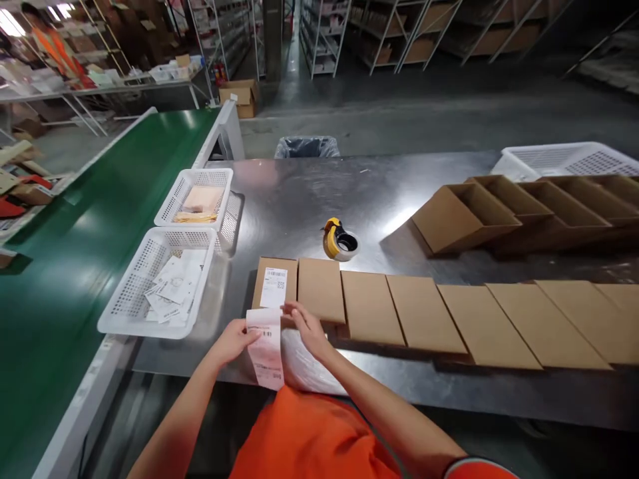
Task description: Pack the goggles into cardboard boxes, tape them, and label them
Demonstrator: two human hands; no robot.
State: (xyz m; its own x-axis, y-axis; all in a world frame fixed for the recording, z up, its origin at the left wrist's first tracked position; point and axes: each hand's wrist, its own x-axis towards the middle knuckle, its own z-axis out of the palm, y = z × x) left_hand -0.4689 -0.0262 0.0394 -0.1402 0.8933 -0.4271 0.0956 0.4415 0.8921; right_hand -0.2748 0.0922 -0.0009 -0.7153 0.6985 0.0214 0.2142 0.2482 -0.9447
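Note:
My left hand (238, 342) pinches the left edge of a strip of printed shipping labels (267, 356), which hangs over the table's front edge. At the strip's upper right corner, the fingertips of my right hand (308, 331) are closed on its edge. Just behind the strip lies a closed cardboard box (257, 283) with a white shipping label (274, 287) on top. A white, shiny bundle (304, 362), apparently in plastic, rests below my right hand, partly hidden. To the right, several closed cardboard boxes (372, 306) form a row.
A yellow and black tape dispenser (341, 241) lies behind the row on the metal table (289, 199). Left are a white basket of papers (132, 279), a second basket (170, 199) and a green conveyor (100, 219). Open boxes (454, 216) stand right; a lined bin (306, 147) is beyond.

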